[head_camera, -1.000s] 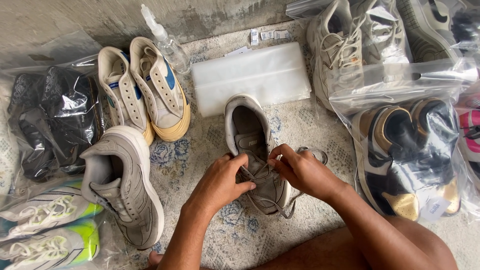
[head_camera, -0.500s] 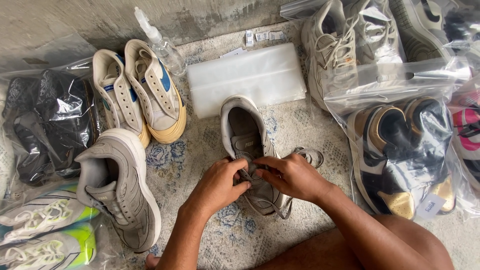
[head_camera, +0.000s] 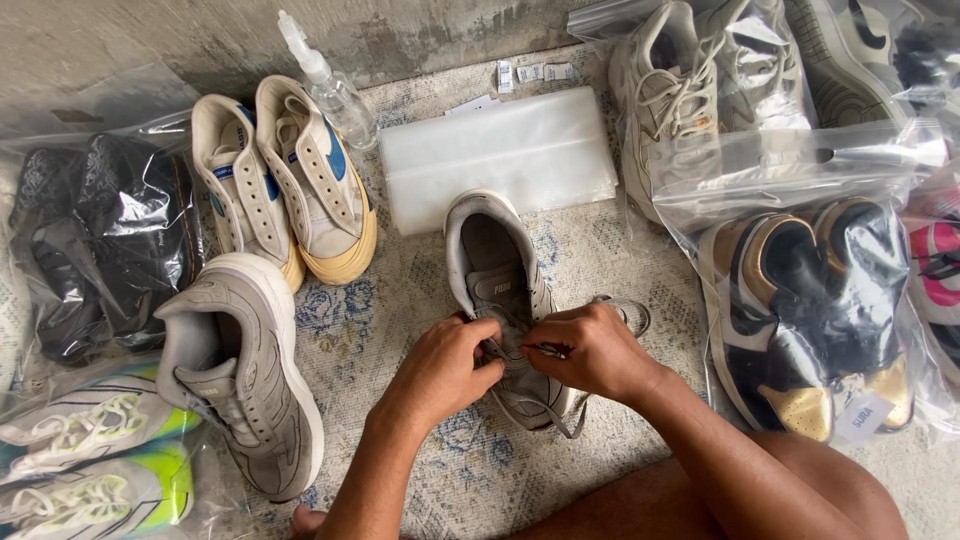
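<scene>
- my left hand (head_camera: 440, 365) and right hand (head_camera: 590, 350) meet at the middle of the frame, fingers pinched together on the laces (head_camera: 520, 352) of the grey sneaker (head_camera: 500, 290); both grips look clamped on lace, though the fingertips themselves are partly hidden behind knuckles.
- the grey sneaker lies on the patterned rug (head_camera: 600, 250), heel toward the top of the frame, toe under my hands.
- risk one: the lace end between my hands is short, so i judge a slack pinch could let it slip out of an eyelet.
- risk two: a loose lace loop (head_camera: 625, 310) trails off the shoe to the right of my right hand; a tug could snag it or tighten it unevenly.
- risk three: nothing pins the shoe down, so pulling hard might drag or tip it.
- its likely partner, the other grey sneaker (head_camera: 245, 375), sits at lower left, well apart.
- the folded clear bags (head_camera: 495, 155) lie just above the heel; a spray bottle (head_camera: 330, 85) lies at upper left beside the cream and blue sneakers (head_camera: 290, 180), clear of my hands.
- bagged shoes (head_camera: 810, 290) crowd the right edge, near my right forearm; a wide elbow swing could nudge them.
</scene>
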